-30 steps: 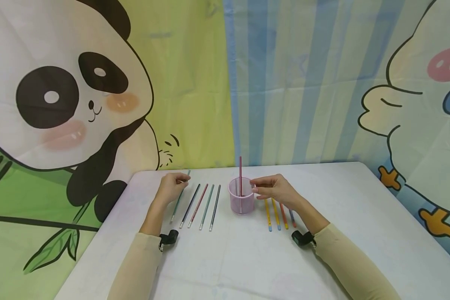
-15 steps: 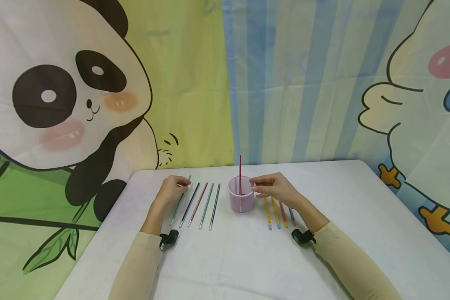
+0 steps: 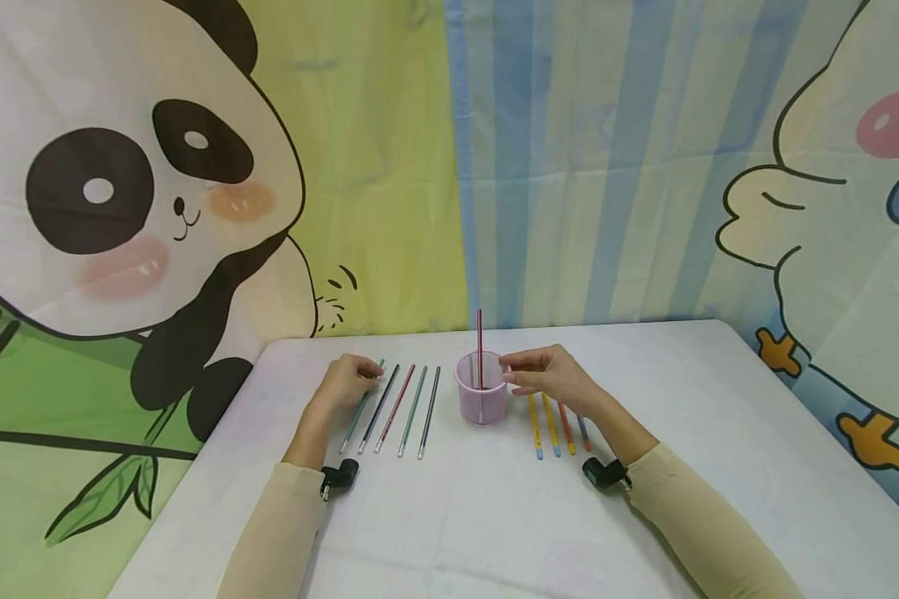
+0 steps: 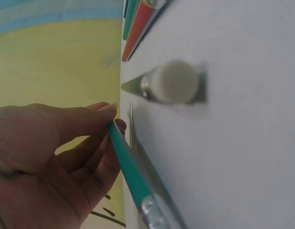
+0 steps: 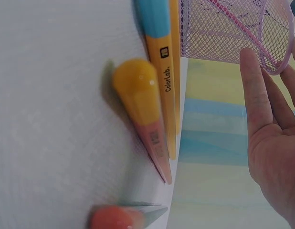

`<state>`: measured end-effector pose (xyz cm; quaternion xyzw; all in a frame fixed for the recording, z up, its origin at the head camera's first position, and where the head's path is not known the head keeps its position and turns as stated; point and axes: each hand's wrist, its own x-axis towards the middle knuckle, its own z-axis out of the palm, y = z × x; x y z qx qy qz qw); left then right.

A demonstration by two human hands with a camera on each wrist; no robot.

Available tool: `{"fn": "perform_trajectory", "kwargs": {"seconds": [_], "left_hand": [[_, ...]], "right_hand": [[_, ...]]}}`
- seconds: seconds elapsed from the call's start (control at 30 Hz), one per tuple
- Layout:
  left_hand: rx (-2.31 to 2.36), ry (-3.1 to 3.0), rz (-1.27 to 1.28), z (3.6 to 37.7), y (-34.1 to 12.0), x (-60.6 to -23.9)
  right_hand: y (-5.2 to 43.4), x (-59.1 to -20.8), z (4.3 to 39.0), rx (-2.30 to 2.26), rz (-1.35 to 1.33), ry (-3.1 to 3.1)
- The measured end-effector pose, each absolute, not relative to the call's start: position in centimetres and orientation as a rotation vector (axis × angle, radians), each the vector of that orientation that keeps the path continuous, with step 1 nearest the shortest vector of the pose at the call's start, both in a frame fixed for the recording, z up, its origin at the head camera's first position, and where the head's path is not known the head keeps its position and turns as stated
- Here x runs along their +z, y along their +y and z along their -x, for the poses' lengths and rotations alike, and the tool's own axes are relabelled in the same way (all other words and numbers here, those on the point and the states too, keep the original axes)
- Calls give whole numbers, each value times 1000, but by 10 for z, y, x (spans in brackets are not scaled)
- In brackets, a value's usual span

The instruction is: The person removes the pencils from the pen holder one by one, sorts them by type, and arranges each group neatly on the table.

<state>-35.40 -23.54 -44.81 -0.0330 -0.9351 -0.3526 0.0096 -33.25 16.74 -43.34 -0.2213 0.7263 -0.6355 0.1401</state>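
At the left end of a row of pencils, my left hand (image 3: 350, 381) pinches a teal pencil (image 4: 131, 169) between thumb and fingertips near its far end. The pencil slants close over the white table, its shadow beside it in the left wrist view. My right hand (image 3: 550, 378) reaches to the right side of a pink mesh cup (image 3: 483, 408), fingers mostly straight. In the right wrist view one fingertip (image 5: 250, 55) overlaps the mesh wall and others are at the rim. A red pencil (image 3: 480, 341) stands in the cup, rising well above its rim.
Right of the held pencil lie a dark blue pencil (image 3: 379, 409), a red pencil (image 3: 395, 408), a teal pencil (image 3: 413, 412) and a dark pencil (image 3: 429, 413). Beneath the right hand are yellow pencils (image 3: 535, 428), an orange one (image 3: 566, 430) and a blue one (image 3: 584, 434). A printed curtain (image 3: 389, 166) hangs behind.
My left hand has come slightly down and nearer with the teal pencil, whose far end now sits lower in the head view. The right hand and the cup stay in place.
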Motion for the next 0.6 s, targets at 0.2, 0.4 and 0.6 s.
{"fn": "perform_trajectory", "kwargs": {"seconds": [0.2, 0.4, 0.6], "left_hand": [[-1086, -2939, 118, 353, -234, -449], [-1070, -2956, 113, 353, -232, -448], [-1032, -2965, 95, 355, -230, -450]], "right_hand": [[167, -434, 333, -1844, 630, 2090], [167, -434, 333, -1838, 629, 2096], [167, -433, 333, -1834, 627, 2102]]}}
